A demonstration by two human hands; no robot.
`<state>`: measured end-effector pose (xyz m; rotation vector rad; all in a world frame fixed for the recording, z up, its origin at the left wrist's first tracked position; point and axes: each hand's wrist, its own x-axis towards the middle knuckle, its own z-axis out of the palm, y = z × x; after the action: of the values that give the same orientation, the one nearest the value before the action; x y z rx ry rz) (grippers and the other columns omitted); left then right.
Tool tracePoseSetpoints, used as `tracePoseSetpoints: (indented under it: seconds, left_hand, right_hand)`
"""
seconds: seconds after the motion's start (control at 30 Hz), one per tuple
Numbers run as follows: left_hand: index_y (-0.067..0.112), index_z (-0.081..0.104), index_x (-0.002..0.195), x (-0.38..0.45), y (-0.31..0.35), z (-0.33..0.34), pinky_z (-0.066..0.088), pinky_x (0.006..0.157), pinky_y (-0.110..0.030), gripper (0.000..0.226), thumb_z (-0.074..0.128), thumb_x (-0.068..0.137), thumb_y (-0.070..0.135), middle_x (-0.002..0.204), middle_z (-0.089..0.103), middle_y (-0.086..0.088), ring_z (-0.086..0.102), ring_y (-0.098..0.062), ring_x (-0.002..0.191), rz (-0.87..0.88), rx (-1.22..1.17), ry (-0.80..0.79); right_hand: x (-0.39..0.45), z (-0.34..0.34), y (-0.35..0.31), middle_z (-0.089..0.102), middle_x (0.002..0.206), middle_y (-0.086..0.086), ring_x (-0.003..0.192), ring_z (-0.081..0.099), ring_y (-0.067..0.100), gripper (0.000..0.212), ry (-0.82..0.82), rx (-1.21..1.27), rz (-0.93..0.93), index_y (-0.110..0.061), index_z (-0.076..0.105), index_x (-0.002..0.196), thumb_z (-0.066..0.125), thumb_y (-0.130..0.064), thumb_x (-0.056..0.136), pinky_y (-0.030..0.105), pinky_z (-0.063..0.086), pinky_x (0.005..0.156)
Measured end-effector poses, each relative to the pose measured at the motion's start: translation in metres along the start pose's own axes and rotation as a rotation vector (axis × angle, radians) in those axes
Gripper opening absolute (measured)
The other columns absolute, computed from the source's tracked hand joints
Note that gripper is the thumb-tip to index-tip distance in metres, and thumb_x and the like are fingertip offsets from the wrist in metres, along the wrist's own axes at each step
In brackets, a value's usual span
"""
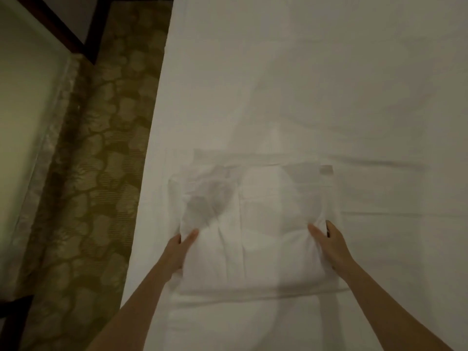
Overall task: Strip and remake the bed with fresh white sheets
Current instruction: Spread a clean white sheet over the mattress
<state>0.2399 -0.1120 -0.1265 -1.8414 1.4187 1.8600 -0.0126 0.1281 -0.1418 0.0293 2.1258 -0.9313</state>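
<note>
A white pillow in a white pillowcase lies on the bed, which is covered by a white sheet with a few creases. My left hand grips the pillow's left side, thumb on top. My right hand grips its right side, fingers curled round the edge. The loose open end of the pillowcase lies flat beyond the pillow. A second white pillow or fold of bedding lies under the near edge, between my forearms.
The bed's left edge runs diagonally down the frame. A green-gold patterned carpet lies beside it. A second bed with a pale cover and dark wooden furniture stand at the left.
</note>
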Motion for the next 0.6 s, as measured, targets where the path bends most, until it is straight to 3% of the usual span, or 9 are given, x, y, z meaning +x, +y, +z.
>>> tracePoseSetpoints:
  seconds: [0.13, 0.2, 0.23, 0.3, 0.37, 0.4, 0.47, 0.53, 0.6]
  left_hand:
    - [0.010, 0.047, 0.136, 0.003, 0.002, -0.010, 0.049, 0.093, -0.040, 0.064, 0.057, 0.089, 0.052, 0.126, 0.060, -0.010, 0.059, -0.028, 0.109, -0.038, 0.260, 0.010]
    - [0.010, 0.044, 0.135, 0.004, 0.007, -0.010, 0.049, 0.093, -0.041, 0.063, 0.063, 0.087, 0.047, 0.123, 0.059, -0.011, 0.057, -0.032, 0.112, 0.012, 0.446, 0.123]
    - [0.008, 0.040, 0.135, 0.004, 0.009, -0.008, 0.047, 0.096, -0.043, 0.065, 0.068, 0.086, 0.040, 0.124, 0.054, -0.012, 0.054, -0.033, 0.115, 0.113, 0.524, 0.231]
    - [0.004, 0.033, 0.141, 0.001, 0.017, 0.006, 0.039, 0.106, -0.049, 0.072, 0.072, 0.084, 0.025, 0.139, 0.041, -0.019, 0.040, -0.036, 0.129, 0.518, 0.650, 0.448]
    - [0.011, 0.023, 0.149, -0.004, 0.024, 0.032, 0.016, 0.118, -0.050, 0.067, 0.056, 0.093, 0.027, 0.155, 0.023, -0.016, 0.019, -0.033, 0.144, 0.839, 0.774, 0.489]
    - [0.016, 0.019, 0.151, 0.000, 0.024, 0.047, 0.007, 0.119, -0.048, 0.062, 0.044, 0.097, 0.031, 0.160, 0.016, -0.011, 0.012, -0.028, 0.148, 0.913, 0.865, 0.434]
    - [0.019, 0.019, 0.152, 0.014, 0.020, 0.074, 0.011, 0.117, -0.052, 0.057, 0.031, 0.098, 0.036, 0.160, 0.014, -0.006, 0.011, -0.025, 0.148, 0.962, 1.070, 0.346]
    - [0.018, 0.022, 0.151, 0.033, 0.022, 0.085, 0.015, 0.115, -0.054, 0.057, 0.028, 0.097, 0.036, 0.159, 0.020, -0.006, 0.016, -0.024, 0.147, 0.938, 1.178, 0.341]
    - [0.020, 0.027, 0.151, 0.053, 0.028, 0.084, 0.012, 0.114, -0.053, 0.055, 0.026, 0.098, 0.036, 0.159, 0.023, -0.005, 0.019, -0.022, 0.146, 0.923, 1.197, 0.368]
  right_hand:
    - [-0.009, -0.004, -0.007, 0.066, 0.096, 0.014, 0.092, 0.062, 0.032, 0.027, -0.009, -0.077, 0.021, -0.006, 0.060, 0.096, 0.061, -0.033, 0.092, 0.043, 0.048, 0.081]
    - [-0.012, -0.004, -0.012, 0.063, 0.098, 0.014, 0.095, 0.060, 0.036, 0.030, 0.037, -0.251, 0.013, -0.005, 0.056, 0.098, 0.064, -0.033, 0.090, 0.043, 0.045, 0.081]
    - [-0.013, -0.005, -0.016, 0.060, 0.102, 0.015, 0.100, 0.057, 0.038, 0.030, 0.127, -0.375, -0.031, -0.007, 0.054, 0.102, 0.068, -0.029, 0.087, 0.044, 0.044, 0.082]
    - [-0.012, 0.001, -0.029, 0.053, 0.116, 0.018, 0.110, 0.051, 0.040, 0.037, 0.361, -0.501, -0.241, -0.008, 0.053, 0.113, 0.069, -0.015, 0.080, 0.047, 0.041, 0.088]
    - [-0.014, 0.027, -0.047, 0.050, 0.129, 0.015, 0.121, 0.044, 0.034, 0.048, 0.465, -0.492, -0.557, -0.011, 0.052, 0.123, 0.062, -0.018, 0.076, 0.048, 0.033, 0.099]
    - [-0.016, 0.046, -0.053, 0.048, 0.137, 0.011, 0.129, 0.039, 0.028, 0.052, 0.443, -0.529, -0.684, -0.014, 0.049, 0.128, 0.056, -0.024, 0.078, 0.047, 0.025, 0.104]
    - [-0.022, 0.090, -0.055, 0.042, 0.148, 0.005, 0.138, 0.029, 0.021, 0.054, 0.264, -0.703, -0.876, -0.020, 0.040, 0.139, 0.044, -0.030, 0.085, 0.049, 0.013, 0.109]
    - [-0.024, 0.123, -0.043, 0.038, 0.152, 0.002, 0.141, 0.024, 0.020, 0.054, 0.068, -0.853, -0.961, -0.022, 0.036, 0.143, 0.038, -0.030, 0.090, 0.056, 0.014, 0.109]
    - [-0.006, 0.127, -0.035, 0.034, 0.154, 0.001, 0.143, 0.024, 0.017, 0.054, 0.022, -0.927, -0.943, -0.022, 0.038, 0.145, 0.036, -0.033, 0.092, 0.057, 0.020, 0.109]
